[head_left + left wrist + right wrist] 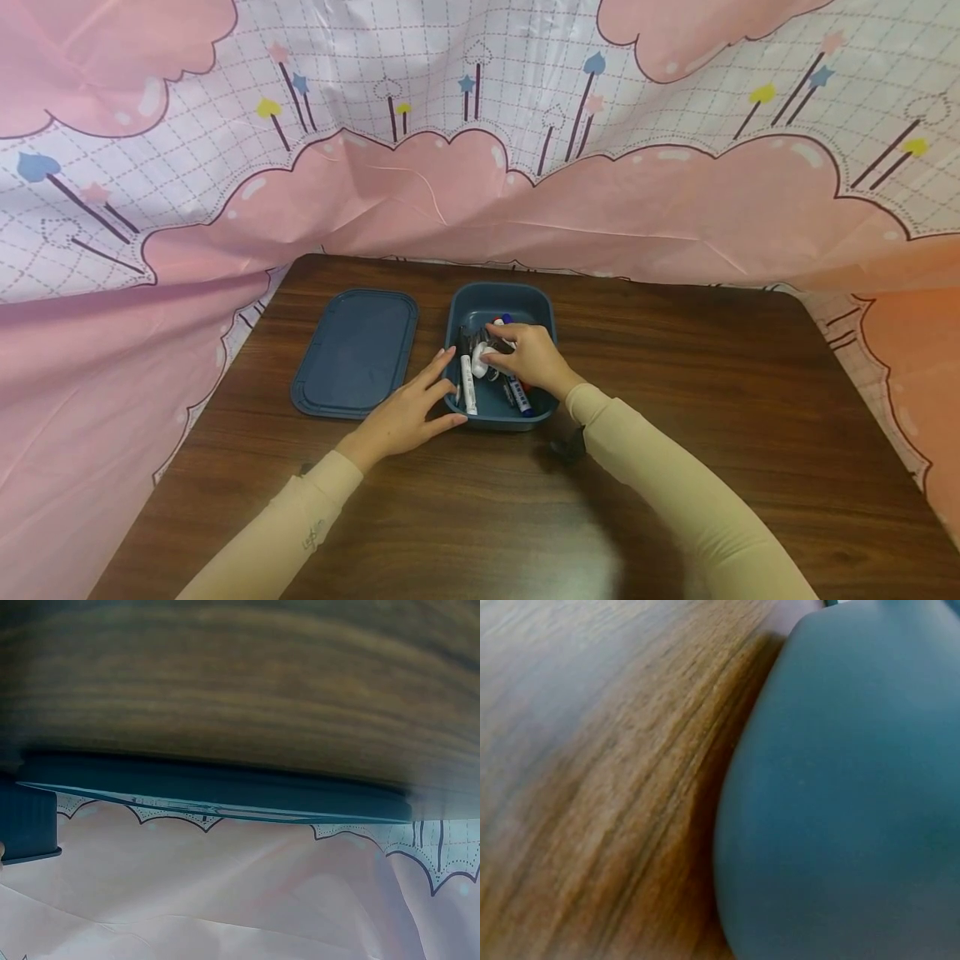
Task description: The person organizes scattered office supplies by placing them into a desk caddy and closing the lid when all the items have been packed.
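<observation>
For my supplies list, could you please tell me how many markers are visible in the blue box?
2 that I can make out: a white marker along the blue box's left side, and a blue-capped marker under the right hand. Dark items beneath may hide more.

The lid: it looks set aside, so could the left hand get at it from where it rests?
Probably yes. The left hand rests against the box, and the lid lies uncovered just beside it.

The dark wood counter (675, 417) carries a blue box (542, 310) near its far middle. Just left of the box, apart from it, a blue lid (356, 354) lies flat. A small black thing (570, 446), too unclear to name, sits near the box's front.
</observation>
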Demonstrator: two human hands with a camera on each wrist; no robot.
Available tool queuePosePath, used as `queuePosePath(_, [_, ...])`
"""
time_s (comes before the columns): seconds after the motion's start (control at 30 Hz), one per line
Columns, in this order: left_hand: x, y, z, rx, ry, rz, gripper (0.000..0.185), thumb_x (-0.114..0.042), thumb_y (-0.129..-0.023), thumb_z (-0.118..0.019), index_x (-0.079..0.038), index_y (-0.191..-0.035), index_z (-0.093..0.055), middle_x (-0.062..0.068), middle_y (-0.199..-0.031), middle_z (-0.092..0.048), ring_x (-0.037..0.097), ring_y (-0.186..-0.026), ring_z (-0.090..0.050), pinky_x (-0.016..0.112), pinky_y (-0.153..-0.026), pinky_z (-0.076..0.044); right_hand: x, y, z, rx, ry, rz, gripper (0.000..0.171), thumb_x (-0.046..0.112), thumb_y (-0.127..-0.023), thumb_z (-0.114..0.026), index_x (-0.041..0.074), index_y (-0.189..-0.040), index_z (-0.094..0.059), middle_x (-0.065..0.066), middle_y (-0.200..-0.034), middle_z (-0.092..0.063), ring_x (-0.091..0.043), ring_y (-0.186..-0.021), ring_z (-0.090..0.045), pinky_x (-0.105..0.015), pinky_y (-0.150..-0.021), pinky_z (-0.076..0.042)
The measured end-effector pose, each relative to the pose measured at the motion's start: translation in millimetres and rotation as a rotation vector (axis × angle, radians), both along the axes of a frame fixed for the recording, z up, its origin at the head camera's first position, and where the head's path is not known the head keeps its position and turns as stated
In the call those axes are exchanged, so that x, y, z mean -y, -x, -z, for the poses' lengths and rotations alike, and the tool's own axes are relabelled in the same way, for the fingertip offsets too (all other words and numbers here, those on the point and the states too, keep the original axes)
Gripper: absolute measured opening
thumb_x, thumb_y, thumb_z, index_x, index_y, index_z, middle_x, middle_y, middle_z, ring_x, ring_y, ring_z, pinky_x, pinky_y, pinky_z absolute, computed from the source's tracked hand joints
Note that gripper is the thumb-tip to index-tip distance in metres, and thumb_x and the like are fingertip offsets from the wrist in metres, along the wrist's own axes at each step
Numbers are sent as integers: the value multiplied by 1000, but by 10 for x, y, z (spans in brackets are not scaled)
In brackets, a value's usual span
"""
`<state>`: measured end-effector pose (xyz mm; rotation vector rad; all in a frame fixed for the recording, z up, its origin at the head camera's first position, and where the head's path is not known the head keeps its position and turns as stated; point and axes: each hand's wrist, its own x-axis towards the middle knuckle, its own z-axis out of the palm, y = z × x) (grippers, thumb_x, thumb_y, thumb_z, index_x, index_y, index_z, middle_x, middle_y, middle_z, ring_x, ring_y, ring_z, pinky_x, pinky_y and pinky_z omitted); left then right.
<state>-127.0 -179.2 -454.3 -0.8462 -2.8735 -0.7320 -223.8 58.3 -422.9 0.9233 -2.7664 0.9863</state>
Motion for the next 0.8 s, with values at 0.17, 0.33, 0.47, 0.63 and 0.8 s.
queuePosePath(0.17, [-1,-5,-5,6,1,-1,54,-61,-93,-50,-17,-122,-60,2,-165,-10,23,-151,-15,49,-104,-46,4,2,1,-14,0,5,52,31,-83,-77,6,-127,-64,-11,-126,-66,-26,-116,-64,-42,-95,-53])
queuePosePath(0.33, [-3,3,4,3,3,1,55,-61,-93,-50,-16,-122,-60,2,-165,-10,24,-151,-14,49,-104,-46,2,-10,-6,-28,-1,11,50,31,-83,-77,7,-126,-65,-11,-125,-66,-25,-114,-65,-42,-96,-53])
queuePosePath(0.47, [-1,8,7,3,6,1,55,-61,-93,-49,-16,-123,-60,2,-165,-10,24,-151,-15,50,-103,-46,2,-17,-16,-37,-1,10,50,30,-83,-77,8,-126,-65,-12,-126,-65,-24,-111,-66,-41,-95,-53])
queuePosePath(0.63, [-1,13,8,2,4,-5,55,-61,-93,-49,-16,-123,-60,1,-165,-10,24,-151,-15,51,-103,-46,5,-17,-13,-45,2,5,50,30,-84,-77,7,-126,-65,-13,-127,-65,-26,-115,-64,-42,-97,-52])
queuePosePath(0.8, [-3,15,13,5,5,-6,55,-61,-92,-49,-17,-123,-60,-1,-165,-8,23,-151,-15,51,-103,-46,5,-17,-13,-54,3,0,50,30,-84,-77,7,-126,-65,-14,-127,-64,-27,-118,-62,-42,-97,-51])
